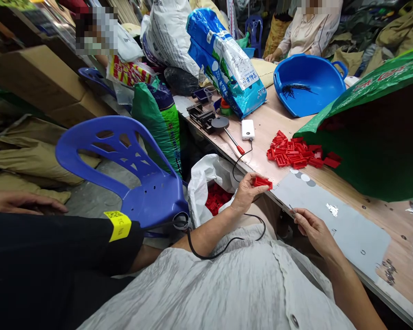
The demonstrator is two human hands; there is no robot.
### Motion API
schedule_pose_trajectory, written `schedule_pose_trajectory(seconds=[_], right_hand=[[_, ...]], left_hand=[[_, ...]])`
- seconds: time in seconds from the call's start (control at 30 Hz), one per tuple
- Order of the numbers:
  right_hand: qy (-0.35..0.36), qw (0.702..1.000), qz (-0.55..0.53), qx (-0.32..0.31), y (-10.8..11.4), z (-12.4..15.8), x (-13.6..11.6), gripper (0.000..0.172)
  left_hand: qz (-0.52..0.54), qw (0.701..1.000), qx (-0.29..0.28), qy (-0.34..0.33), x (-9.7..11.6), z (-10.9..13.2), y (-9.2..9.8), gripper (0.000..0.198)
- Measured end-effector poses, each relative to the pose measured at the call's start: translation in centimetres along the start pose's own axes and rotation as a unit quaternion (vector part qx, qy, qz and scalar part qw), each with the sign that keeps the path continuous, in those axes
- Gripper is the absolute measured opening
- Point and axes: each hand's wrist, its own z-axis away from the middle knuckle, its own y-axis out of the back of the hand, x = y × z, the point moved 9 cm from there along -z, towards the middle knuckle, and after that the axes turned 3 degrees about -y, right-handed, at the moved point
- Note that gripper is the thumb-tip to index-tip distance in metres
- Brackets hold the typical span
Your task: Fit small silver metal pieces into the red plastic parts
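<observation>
My left hand (245, 191) is closed on a red plastic piece (262, 182) at the near edge of the wooden table (392, 215). My right hand (311, 227) pinches a small thin metal part (292, 208) over a grey mat (351, 224) on the table. A pile of red plastic pieces (298, 153) lies further up the table. Below my left hand an open white bag (206, 176) holds more red pieces (216, 198).
A large green sack (375, 123) lies on the table at right, beside a blue basin (308, 85). A white power bank (248, 129), a round-headed tool (223, 126) and a blue-white bag (227, 64) sit further back. A blue plastic chair (124, 160) stands at left. Another person's arm in a black sleeve (55, 247) rests close by; someone sits at the far end.
</observation>
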Motion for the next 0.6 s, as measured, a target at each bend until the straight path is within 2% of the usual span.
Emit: schedule_pose_trajectory(seconds=[0.1, 0.23, 0.37, 0.5, 0.6], right_hand=[[-0.003, 1.0, 0.01, -0.001, -0.2, 0.3, 0.2, 0.047], [-0.003, 1.0, 0.028, -0.001, -0.3, 0.6, -0.2, 0.048], [0.021, 0.999, 0.03, -0.03, -1.9, 0.0, -3.3, 0.046], [0.07, 0.994, 0.003, -0.078, -4.0, -0.6, -7.1, 0.038], [0.072, 0.996, 0.014, -0.055, -3.6, -0.7, -7.1, 0.036]], left_hand=[[0.082, 0.994, 0.015, 0.071, -0.9, 0.2, -0.3, 0.042], [0.155, 0.975, 0.041, 0.156, -2.0, 0.7, -0.6, 0.024], [0.194, 0.957, 0.056, 0.209, -3.2, 1.2, -1.2, 0.009], [0.218, 0.942, 0.069, 0.245, -4.3, 1.7, -1.8, 0.015], [0.227, 0.937, 0.082, 0.251, -4.2, 1.8, -1.5, 0.018]])
